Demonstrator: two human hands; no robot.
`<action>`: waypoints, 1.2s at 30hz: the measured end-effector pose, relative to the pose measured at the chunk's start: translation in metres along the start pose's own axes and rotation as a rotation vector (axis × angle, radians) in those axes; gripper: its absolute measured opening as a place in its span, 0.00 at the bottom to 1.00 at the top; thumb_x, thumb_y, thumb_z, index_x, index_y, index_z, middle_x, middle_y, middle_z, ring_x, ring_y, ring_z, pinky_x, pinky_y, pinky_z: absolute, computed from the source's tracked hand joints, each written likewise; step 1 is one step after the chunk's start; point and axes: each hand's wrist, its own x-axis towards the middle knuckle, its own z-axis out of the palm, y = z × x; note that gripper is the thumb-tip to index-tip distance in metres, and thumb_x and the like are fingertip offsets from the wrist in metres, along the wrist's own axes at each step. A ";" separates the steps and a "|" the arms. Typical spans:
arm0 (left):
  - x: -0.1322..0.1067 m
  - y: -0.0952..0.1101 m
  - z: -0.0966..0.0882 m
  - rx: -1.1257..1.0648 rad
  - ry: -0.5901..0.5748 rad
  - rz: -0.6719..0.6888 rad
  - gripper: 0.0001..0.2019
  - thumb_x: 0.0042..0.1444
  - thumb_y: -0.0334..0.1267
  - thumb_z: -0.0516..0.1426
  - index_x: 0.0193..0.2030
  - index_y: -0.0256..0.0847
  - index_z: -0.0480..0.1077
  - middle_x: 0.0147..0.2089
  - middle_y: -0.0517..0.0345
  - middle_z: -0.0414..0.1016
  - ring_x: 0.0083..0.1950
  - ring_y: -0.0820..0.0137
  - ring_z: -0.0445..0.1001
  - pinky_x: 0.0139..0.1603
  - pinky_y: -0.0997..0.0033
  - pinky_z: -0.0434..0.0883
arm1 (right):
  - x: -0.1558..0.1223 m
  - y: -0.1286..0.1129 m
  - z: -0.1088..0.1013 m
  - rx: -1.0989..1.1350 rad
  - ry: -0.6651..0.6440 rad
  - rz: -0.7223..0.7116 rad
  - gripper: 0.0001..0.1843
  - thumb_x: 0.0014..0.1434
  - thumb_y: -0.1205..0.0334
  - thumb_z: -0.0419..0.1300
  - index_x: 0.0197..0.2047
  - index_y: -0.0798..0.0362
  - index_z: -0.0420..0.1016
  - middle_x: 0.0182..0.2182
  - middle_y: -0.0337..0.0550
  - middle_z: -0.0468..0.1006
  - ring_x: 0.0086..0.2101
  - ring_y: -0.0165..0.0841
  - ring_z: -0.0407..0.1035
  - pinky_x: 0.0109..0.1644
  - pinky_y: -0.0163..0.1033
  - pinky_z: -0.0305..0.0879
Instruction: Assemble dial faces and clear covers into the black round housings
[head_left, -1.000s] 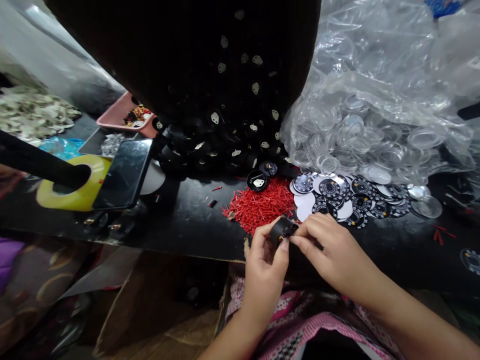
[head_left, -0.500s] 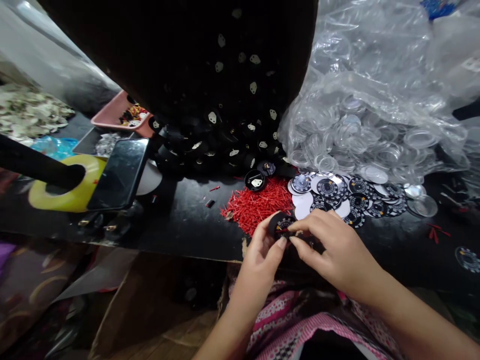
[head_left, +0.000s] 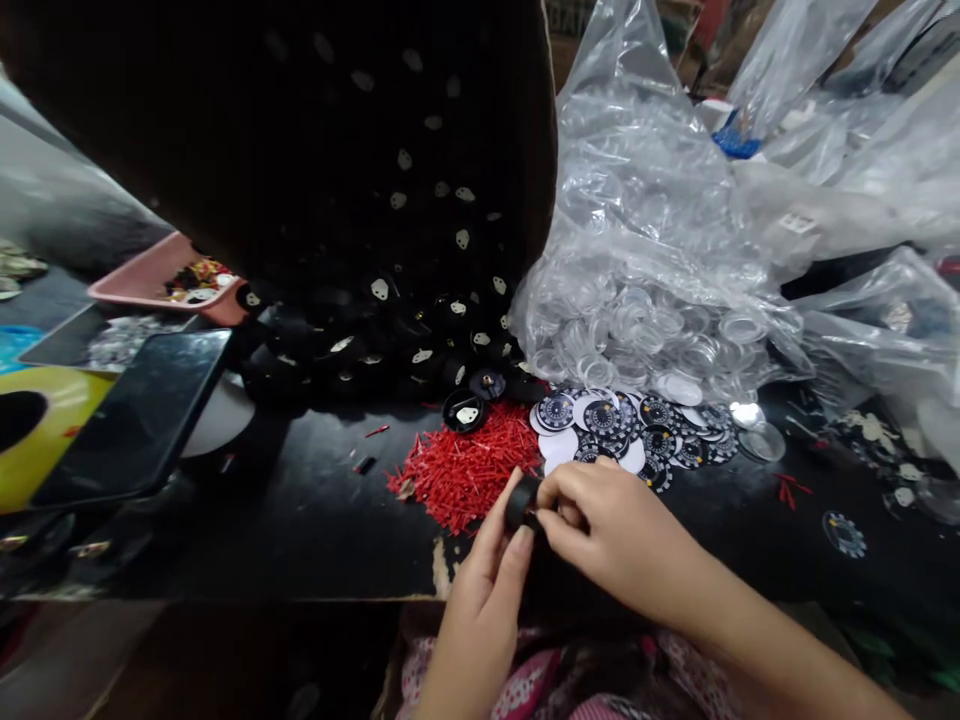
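My left hand (head_left: 480, 595) grips a small black round dial case (head_left: 519, 503) between thumb and fingers, close above the front part of the black table. The case is turned nearly edge-on, so its face is mostly hidden. At the right side of the case my right hand (head_left: 611, 520) is closed in a pinch. Its fingertips touch the case, and whatever they may hold is hidden. Just beyond lies a heap of red pointers (head_left: 469, 470). Printed black dial discs (head_left: 600, 415), some white side up, are spread to its right.
An open black cup (head_left: 463, 412) rests at the heap's back edge. Behind, a large dark container (head_left: 360, 220) holds many black cases. Clear round covers fill a plastic bag (head_left: 637, 330). A phone (head_left: 142, 410), yellow tape roll (head_left: 82, 385) and pink tray (head_left: 127, 272) stand left.
The view has shifted, so the table items sit lower and further left. The case has tilted from showing its printed face to nearly edge-on. Both hands stay closed at it.
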 end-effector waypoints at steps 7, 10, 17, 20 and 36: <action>0.006 -0.009 0.003 -0.317 -0.062 -0.036 0.17 0.61 0.47 0.59 0.56 0.51 0.73 0.63 0.55 0.74 0.64 0.58 0.72 0.62 0.50 0.72 | 0.049 0.074 -0.033 -0.332 0.334 0.198 0.23 0.61 0.65 0.58 0.59 0.56 0.71 0.55 0.60 0.73 0.51 0.52 0.70 0.53 0.58 0.64; 0.008 -0.009 0.007 -0.405 -0.039 -0.062 0.16 0.61 0.48 0.59 0.52 0.46 0.75 0.58 0.51 0.79 0.58 0.57 0.77 0.59 0.50 0.74 | 0.048 0.079 -0.035 -0.277 0.333 0.187 0.18 0.62 0.65 0.57 0.55 0.57 0.75 0.49 0.57 0.76 0.47 0.48 0.72 0.51 0.54 0.66; 0.010 -0.001 0.011 -0.468 -0.146 -0.113 0.18 0.63 0.52 0.55 0.51 0.43 0.75 0.53 0.46 0.81 0.53 0.59 0.80 0.59 0.51 0.73 | -0.003 0.023 -0.005 0.363 0.134 0.067 0.16 0.65 0.60 0.58 0.55 0.49 0.76 0.40 0.44 0.78 0.37 0.34 0.73 0.43 0.42 0.71; 0.010 -0.002 0.010 -0.392 -0.141 -0.025 0.16 0.61 0.46 0.59 0.54 0.46 0.75 0.59 0.50 0.78 0.58 0.58 0.77 0.58 0.53 0.74 | -0.012 0.007 0.006 0.222 0.127 -0.040 0.17 0.66 0.65 0.56 0.56 0.48 0.76 0.48 0.47 0.74 0.44 0.35 0.71 0.50 0.44 0.69; -0.011 0.001 0.000 0.074 -0.136 0.139 0.20 0.58 0.39 0.61 0.58 0.47 0.73 0.61 0.52 0.77 0.63 0.60 0.72 0.66 0.56 0.67 | 0.004 -0.007 0.030 0.038 0.271 -0.155 0.22 0.72 0.61 0.42 0.25 0.50 0.60 0.21 0.36 0.66 0.25 0.30 0.59 0.34 0.38 0.54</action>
